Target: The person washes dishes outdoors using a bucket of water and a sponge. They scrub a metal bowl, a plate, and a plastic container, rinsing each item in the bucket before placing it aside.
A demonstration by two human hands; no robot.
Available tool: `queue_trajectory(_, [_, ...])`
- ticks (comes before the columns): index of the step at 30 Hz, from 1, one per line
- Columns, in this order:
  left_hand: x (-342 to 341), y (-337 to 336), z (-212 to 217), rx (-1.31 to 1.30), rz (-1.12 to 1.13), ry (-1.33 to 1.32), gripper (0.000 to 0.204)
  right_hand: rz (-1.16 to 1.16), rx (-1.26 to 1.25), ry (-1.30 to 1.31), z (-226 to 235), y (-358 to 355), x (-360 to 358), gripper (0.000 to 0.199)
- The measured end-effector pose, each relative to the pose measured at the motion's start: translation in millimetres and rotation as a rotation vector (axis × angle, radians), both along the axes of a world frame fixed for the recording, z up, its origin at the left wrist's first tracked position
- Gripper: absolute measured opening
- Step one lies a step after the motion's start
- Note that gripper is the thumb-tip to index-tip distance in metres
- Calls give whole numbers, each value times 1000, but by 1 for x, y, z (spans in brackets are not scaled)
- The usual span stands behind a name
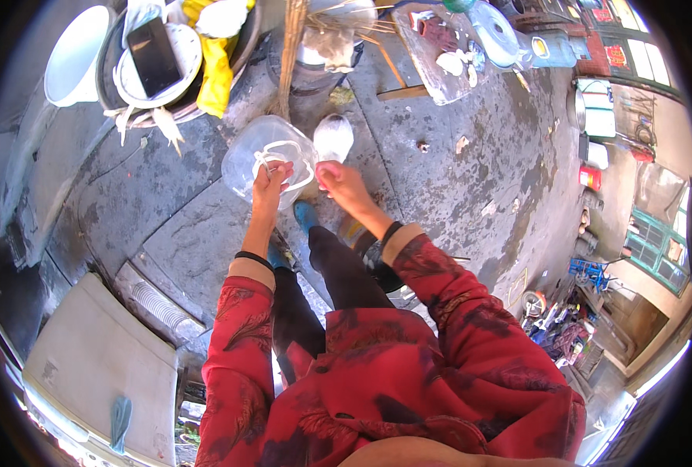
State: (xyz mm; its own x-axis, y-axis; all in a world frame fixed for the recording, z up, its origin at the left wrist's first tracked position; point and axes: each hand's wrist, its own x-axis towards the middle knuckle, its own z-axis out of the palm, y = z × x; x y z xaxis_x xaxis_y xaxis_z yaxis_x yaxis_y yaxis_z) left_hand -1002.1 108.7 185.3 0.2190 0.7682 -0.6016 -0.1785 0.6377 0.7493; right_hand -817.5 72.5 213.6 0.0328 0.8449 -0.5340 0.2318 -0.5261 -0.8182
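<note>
A translucent plastic container (pixel 246 148) hangs or stands in front of my legs; which of the two I cannot tell. My left hand (pixel 272 183) is closed on a looped white cord (pixel 287 146) that lies across the container. The cord curves over toward my right hand (pixel 344 187), whose fingers are pinched together beside the container's right side. What those fingers hold is hidden. Just beyond my right hand is a white rounded thing (pixel 333 138), its kind unclear.
At the far left, a dark tub (pixel 106 78) holds a white bowl, a phone and yellow gloves, beside a white bucket (pixel 77 58). Bundled brown stalks (pixel 292 54) stand ahead. A low board (pixel 447 84) carries small items. A pale panel (pixel 101 362) lies near left.
</note>
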Motion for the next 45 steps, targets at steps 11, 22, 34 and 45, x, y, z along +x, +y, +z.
queue_trajectory(11, [-2,-16,9,-76,66,47,14,185,-226,519,2,-42,-9,36])
queue_trajectory(22, [-52,-112,243,-111,334,-367,23,-23,-367,-16,-69,-52,83,31])
queue_trajectory(34, [-109,-350,462,-37,1090,-317,36,1086,-171,555,-107,-76,-124,30])
queue_trajectory(45, [-55,-654,391,-99,1501,174,21,1247,-713,243,-70,-147,-158,35])
